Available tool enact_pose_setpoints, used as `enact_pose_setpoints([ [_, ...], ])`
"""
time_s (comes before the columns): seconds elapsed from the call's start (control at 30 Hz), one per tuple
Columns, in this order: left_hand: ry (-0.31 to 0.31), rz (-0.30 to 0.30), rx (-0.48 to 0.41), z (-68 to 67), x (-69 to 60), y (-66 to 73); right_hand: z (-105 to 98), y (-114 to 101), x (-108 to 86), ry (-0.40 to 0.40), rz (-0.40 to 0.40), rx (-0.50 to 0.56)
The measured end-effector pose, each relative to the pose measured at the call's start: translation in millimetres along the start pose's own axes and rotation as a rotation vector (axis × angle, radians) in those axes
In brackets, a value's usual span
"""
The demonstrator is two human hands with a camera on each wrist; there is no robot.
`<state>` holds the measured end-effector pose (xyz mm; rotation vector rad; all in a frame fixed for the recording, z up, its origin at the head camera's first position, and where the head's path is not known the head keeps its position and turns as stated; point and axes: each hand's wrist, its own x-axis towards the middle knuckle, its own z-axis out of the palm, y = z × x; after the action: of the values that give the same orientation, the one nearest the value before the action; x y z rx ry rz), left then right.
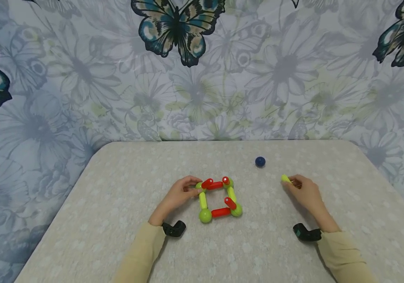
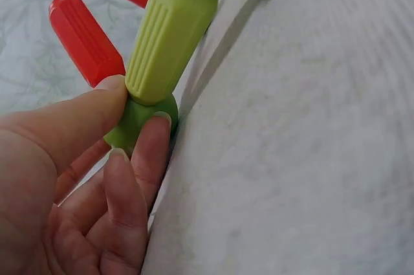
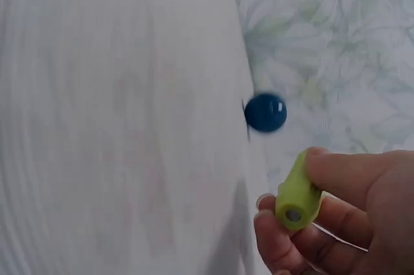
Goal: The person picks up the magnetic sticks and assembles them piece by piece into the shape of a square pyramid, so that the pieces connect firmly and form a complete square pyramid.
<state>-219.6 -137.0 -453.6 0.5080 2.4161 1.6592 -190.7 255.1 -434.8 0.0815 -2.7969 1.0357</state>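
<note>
On the table lies a four-sided frame of green balls [image 1: 205, 215] joined by red rods [image 1: 221, 212] and yellow-green rods [image 1: 203, 201]. Short red rods [image 1: 229, 203] stick up from several of its corner balls. My left hand [image 1: 180, 193] holds the far-left corner ball [image 2: 132, 123], thumb on one side and fingers on the other. To the right of the frame, my right hand [image 1: 304, 192] pinches a loose yellow-green rod [image 3: 299, 192] between thumb and fingers. A round grey spot shows in that rod's end in the right wrist view.
A dark blue ball [image 1: 260, 162] rests toward the back of the table, between the frame and my right hand. Pale patterned cloth covers the table [image 1: 258, 251]. Behind it hangs a wall covering [image 1: 202, 98] with flowers and butterflies. Black devices [image 1: 307, 232] sit at both wrists.
</note>
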Motion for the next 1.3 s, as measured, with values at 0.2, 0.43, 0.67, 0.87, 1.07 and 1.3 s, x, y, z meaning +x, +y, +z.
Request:
enact_pose_setpoints([
  [0.2,-0.053,0.037,-0.041,1.1,5.1,1.2,4,-31,-3.6,-0.173,0.052,0.422],
  [0.43,-0.03,0.036,-0.008,-4.3,6.3,4.3,18,-78,-10.2,-0.327,0.01,0.748],
  [0.67,-0.072,0.066,-0.025,-7.3,5.7,2.2,33,-113,-20.4,-0.363,0.0,0.859],
  [0.87,-0.091,0.062,-0.017,-8.0,-2.7,15.8,46,-143,-27.5,-0.411,0.004,0.96],
  [1.07,-0.087,0.054,-0.023,-6.8,-7.9,16.5,67,-174,-47.1,-0.483,-0.049,1.015],
  [1.3,-0.097,0.018,-0.031,-8.8,-14.7,31.2,108,-181,-63.6,-0.495,-0.143,0.925],
])
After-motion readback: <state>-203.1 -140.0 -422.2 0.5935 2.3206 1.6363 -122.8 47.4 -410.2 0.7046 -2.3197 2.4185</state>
